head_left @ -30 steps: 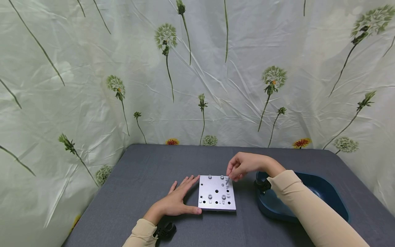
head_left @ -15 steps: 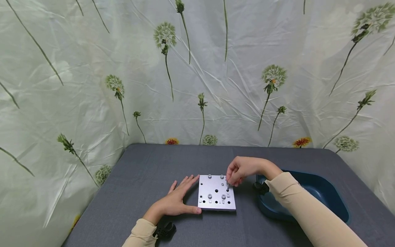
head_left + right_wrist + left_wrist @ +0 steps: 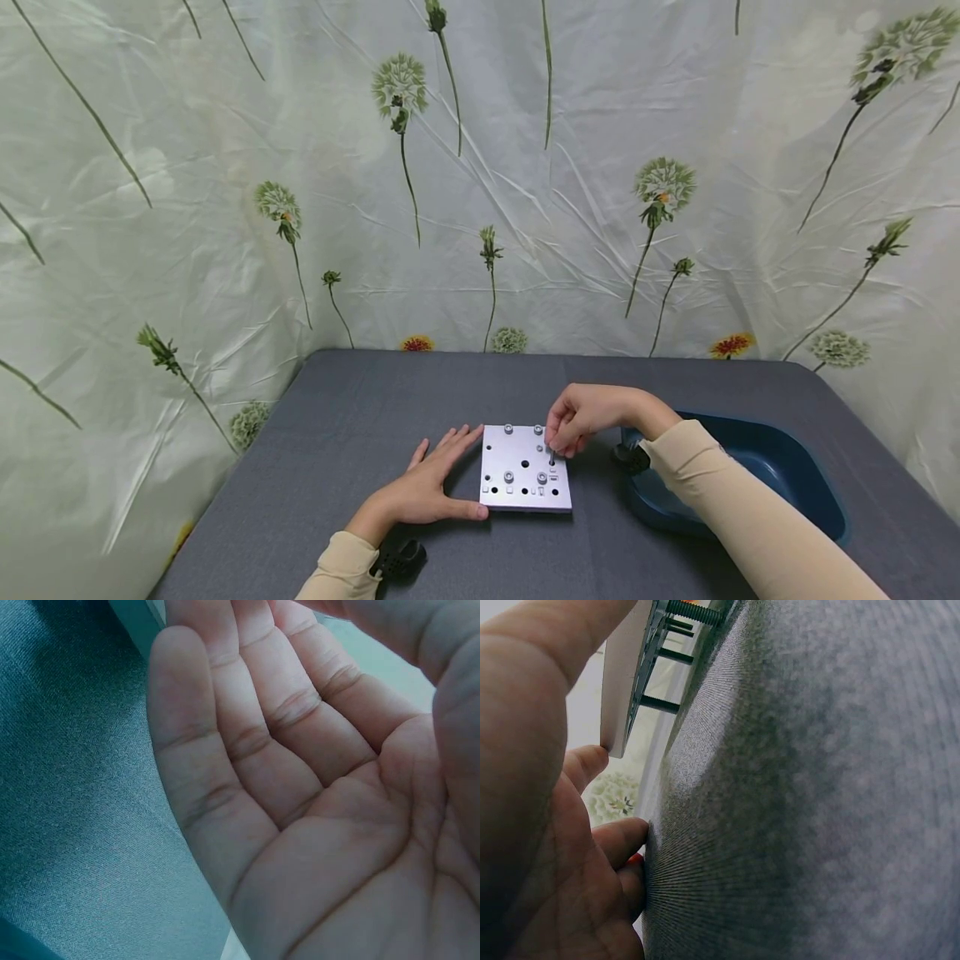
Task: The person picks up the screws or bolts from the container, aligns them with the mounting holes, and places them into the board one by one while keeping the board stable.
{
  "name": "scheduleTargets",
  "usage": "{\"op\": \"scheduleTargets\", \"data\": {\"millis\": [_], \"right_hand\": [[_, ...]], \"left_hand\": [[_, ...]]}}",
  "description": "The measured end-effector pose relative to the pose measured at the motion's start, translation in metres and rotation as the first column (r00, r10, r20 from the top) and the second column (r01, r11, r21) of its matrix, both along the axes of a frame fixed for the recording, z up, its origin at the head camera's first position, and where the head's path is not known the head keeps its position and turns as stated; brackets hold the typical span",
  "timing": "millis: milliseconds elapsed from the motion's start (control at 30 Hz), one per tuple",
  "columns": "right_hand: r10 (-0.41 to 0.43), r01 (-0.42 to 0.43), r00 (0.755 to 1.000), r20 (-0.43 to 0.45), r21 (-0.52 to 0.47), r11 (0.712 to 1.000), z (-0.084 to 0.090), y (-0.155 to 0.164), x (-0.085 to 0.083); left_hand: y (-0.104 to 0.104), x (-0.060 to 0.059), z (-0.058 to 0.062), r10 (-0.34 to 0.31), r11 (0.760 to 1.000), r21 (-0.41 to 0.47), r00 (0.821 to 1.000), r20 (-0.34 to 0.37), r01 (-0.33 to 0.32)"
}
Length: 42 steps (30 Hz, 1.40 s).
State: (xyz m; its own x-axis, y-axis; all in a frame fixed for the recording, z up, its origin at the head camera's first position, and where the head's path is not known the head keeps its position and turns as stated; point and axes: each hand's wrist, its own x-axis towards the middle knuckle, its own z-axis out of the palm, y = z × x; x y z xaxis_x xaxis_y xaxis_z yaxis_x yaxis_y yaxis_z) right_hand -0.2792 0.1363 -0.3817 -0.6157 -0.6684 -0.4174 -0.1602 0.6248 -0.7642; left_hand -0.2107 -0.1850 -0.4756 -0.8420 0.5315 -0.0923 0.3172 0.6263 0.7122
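Note:
A square silver metal plate [image 3: 525, 492] with holes and several socket-head screws [image 3: 508, 477] lies on the table before me. My left hand [image 3: 420, 496] is spread at its left side, thumb touching the near corner and a fingertip the far corner. Between thumb and fingertips my right hand [image 3: 585, 419] pinches a slim metal pin [image 3: 552, 457], upright, its lower end at a hole near the plate's right edge. In the left wrist view, threaded screw shanks [image 3: 676, 656] stick out beneath the plate [image 3: 626, 682]. My right palm and fingers fill the right wrist view; the pin is hidden there.
A dark blue tray [image 3: 795, 467] stands right of the plate, partly under my right forearm. Grey cloth covers the table [image 3: 420, 392]. Behind it hangs a pale curtain [image 3: 450, 208] printed with flowers.
My right hand has come down slightly and nearer, bringing the pin from a tilt over the upper right of the plate to upright at the hole. My left hand stays in place.

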Motion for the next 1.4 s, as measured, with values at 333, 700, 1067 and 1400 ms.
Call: {"op": "scheduleTargets", "data": {"millis": [333, 700, 1067, 1400], "right_hand": [[-0.002, 0.003, 1.0, 0.019, -0.008, 1.0, -0.0002, -0.0021, -0.0001], [0.0, 0.001, 0.999, 0.032, -0.021, 1.0, -0.0035, -0.0025, -0.0004], [-0.006, 0.006, 1.0, 0.025, -0.014, 1.0, -0.0042, -0.0029, -0.0022], [-0.018, 0.019, 1.0, 0.02, -0.015, 1.0, -0.0061, -0.0031, -0.0027]], "left_hand": [[0.0, 0.0005, 0.0001, 0.006, 1.0, -0.006, 1.0, -0.009, -0.006], [0.0011, 0.0018, 0.0014, 0.012, 1.0, -0.013, 1.0, 0.001, -0.012], [0.0015, 0.0007, 0.0014, 0.013, 1.0, -0.012, 1.0, 0.003, -0.013], [0.0023, 0.0001, 0.001, 0.014, 1.0, -0.02, 1.0, 0.004, -0.014]]}}
